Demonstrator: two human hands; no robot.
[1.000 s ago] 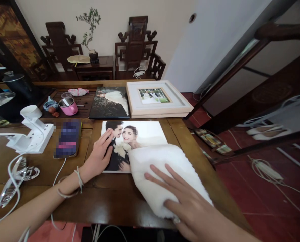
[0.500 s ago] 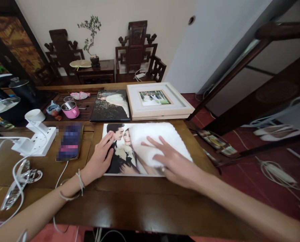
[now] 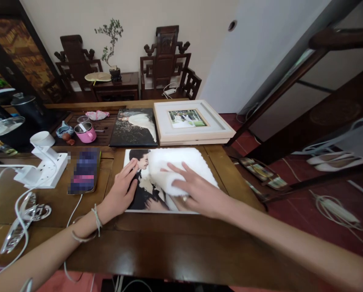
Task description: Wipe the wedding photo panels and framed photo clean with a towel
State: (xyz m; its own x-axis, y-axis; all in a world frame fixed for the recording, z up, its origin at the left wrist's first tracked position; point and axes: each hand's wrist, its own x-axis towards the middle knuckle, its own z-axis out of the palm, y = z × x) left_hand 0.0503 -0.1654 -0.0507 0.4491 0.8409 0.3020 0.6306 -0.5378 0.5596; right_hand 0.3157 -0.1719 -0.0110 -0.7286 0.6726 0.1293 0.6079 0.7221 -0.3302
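A photo print panel (image 3: 145, 194) showing a couple lies flat on the brown wooden table. My left hand (image 3: 122, 188) rests on its left edge, fingers stretched out over the picture. Under my right hand (image 3: 196, 190) is a fluffy white cloth (image 3: 181, 160), pressed against the photo and covering much of its middle and right part. The fingers of that hand are spread over the cloth, with the thumb side hidden in its folds. Behind the panel lie a dark photo panel (image 3: 134, 129) and a pale wooden picture frame (image 3: 199, 136).
To the left are a phone (image 3: 84, 170), a white power strip (image 3: 52, 172) with cables, a clear hair claw (image 3: 26, 221) and a pink cup (image 3: 86, 133). A black kettle (image 3: 29, 109) stands at the far left. Wooden chairs (image 3: 166, 61) are at the back wall.
My right hand and the white cloth have slid left across the photo, covering the second face in the picture. My left hand has stayed in place.
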